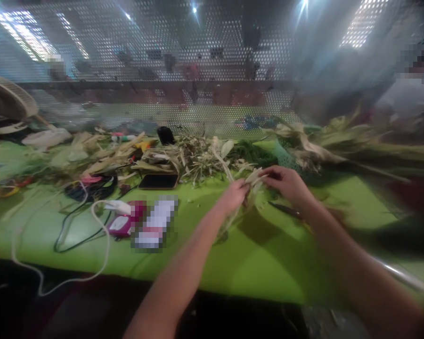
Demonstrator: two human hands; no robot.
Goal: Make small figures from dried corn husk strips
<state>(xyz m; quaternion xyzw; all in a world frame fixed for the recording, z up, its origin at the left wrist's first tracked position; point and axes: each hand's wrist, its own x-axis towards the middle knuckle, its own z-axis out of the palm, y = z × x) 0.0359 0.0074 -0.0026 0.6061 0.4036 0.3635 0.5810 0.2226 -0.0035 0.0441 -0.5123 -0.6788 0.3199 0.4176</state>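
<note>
You are working over a green bench [254,278] that is spreading beneath both hands, its covering smooth and faintly glossy. Beyond and to the right of your right hand [284,181], long leaves [332,146] are lying in a loose, blurred pile, looking dry and papery. Ahead of your left hand [237,193], a straw-coloured heap [198,155] is presenting a tangled, brittle-looking texture. A flat, rectangular dark phone [159,181] is resting to that hand's left. Just beside your right wrist, a dark, pointed blade [284,208] is lying on the surface.

Smallest in bulk, the pale strips [256,179] are running between your two hands, raised over the bench, with loose ends hanging below. Your left hand is closing around them; your right is pinching their far end between thumb and fingers. In my judgement you are handling something light, flexible and fairly dry, liable to split; gripping several strands together near the gathered section is looking safer than pulling single tips.
</note>
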